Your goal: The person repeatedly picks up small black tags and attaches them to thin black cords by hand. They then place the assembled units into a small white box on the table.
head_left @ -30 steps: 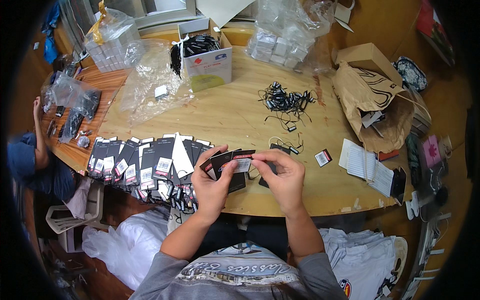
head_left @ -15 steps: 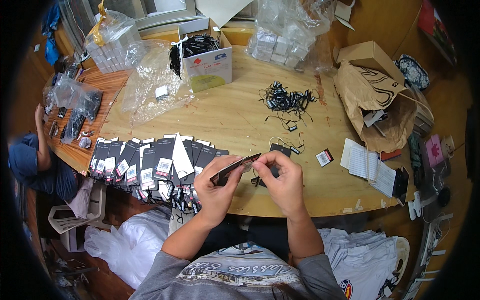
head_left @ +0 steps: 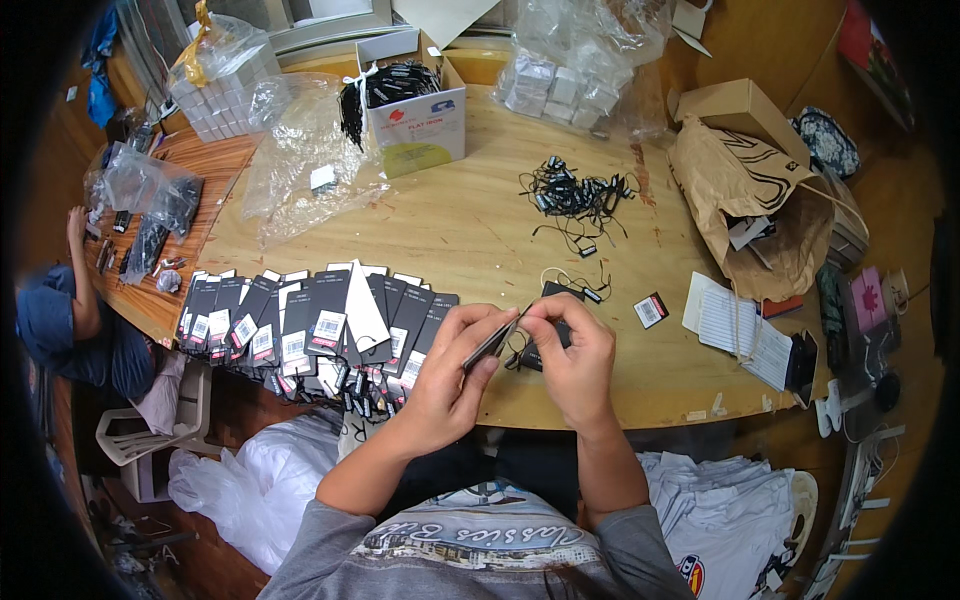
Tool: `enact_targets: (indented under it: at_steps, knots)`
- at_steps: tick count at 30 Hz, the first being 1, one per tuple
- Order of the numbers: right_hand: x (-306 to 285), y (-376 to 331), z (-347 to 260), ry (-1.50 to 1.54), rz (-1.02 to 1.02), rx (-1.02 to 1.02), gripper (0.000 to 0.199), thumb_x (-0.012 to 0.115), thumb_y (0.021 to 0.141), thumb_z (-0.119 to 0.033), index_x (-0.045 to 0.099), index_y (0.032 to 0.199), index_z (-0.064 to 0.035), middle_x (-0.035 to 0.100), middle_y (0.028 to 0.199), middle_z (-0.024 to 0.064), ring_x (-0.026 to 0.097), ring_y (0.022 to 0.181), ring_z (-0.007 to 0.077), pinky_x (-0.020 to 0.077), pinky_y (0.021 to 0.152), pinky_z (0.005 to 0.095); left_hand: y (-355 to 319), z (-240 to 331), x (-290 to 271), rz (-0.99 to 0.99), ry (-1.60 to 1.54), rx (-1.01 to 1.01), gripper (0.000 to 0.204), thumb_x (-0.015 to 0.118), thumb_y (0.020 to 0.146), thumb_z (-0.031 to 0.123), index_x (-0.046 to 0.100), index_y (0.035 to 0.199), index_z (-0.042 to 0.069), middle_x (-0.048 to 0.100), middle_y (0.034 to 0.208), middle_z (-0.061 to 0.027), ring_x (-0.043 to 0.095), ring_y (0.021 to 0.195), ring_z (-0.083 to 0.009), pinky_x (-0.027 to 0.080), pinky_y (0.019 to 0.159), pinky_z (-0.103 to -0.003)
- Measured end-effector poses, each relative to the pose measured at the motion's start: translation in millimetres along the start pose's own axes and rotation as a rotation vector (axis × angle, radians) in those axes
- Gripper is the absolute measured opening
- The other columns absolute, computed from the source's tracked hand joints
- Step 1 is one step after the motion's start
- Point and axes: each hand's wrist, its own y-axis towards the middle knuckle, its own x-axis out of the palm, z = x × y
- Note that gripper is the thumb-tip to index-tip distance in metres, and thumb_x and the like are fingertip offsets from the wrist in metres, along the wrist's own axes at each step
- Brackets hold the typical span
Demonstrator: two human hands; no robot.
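Observation:
My left hand (head_left: pixel 450 372) grips a dark hang tag (head_left: pixel 488 347), thumb on one face and fingers on the other; it is seen nearly edge-on. My right hand (head_left: pixel 575 352) pinches at the tag's upper end, fingertips close against my left ones. What sits in that pinch is too small to make out. Just below the fingertips shows a thin black cord loop (head_left: pixel 516 352). Partly behind my right hand, a black tag (head_left: pixel 562 292) lies on the table with a corded piece (head_left: pixel 594 295) by its edge. To my left, overlapping black hang tags (head_left: pixel 328 305) with barcode stickers spread along the table edge.
A tangle of black cords (head_left: pixel 570 195) lies mid-table. Behind stands an open carton (head_left: pixel 425 135) full of cords. A small tag (head_left: pixel 650 310), paper sheets (head_left: pixel 745 335) and a brown paper bag (head_left: pixel 715 190) are at right. Another person (head_left: pixel 70 310) sits at far left.
The tag in my left hand has turned from showing its face to nearly edge-on. Both hands have shifted slightly right, and their fingertips are now closer together.

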Motion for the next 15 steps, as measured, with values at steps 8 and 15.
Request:
enact_targets:
  at_steps: [8, 15]
  knots:
    - [-1, -9, -13, -0.175, 0.038, -0.255, 0.01, 0.061, 0.067, -0.002, 0.051, 0.07, 0.0001, 0.052, 0.066, 0.0082, 0.051, 0.059, 0.0221, 0.0407, 0.053, 0.0287, -8, -6, 0, 0.29, -0.01, -0.079, 0.017, 0.062, 0.063, -0.008, 0.058, 0.079, -0.003, 0.052, 0.071, -0.0079, 0.051, 0.06, -0.0131, 0.041, 0.052, -0.022]
    - [0, -10, -18, -0.193, 0.028, -0.257, 0.011, 0.061, 0.067, -0.002, 0.051, 0.07, -0.0002, 0.052, 0.066, 0.0088, 0.05, 0.059, 0.0229, 0.04, 0.052, 0.0295, -8, -6, 1, 0.308, 0.126, 0.088, 0.018, 0.065, 0.059, -0.009, 0.056, 0.074, -0.002, 0.054, 0.068, -0.0099, 0.052, 0.057, -0.0179, 0.041, 0.05, -0.023]
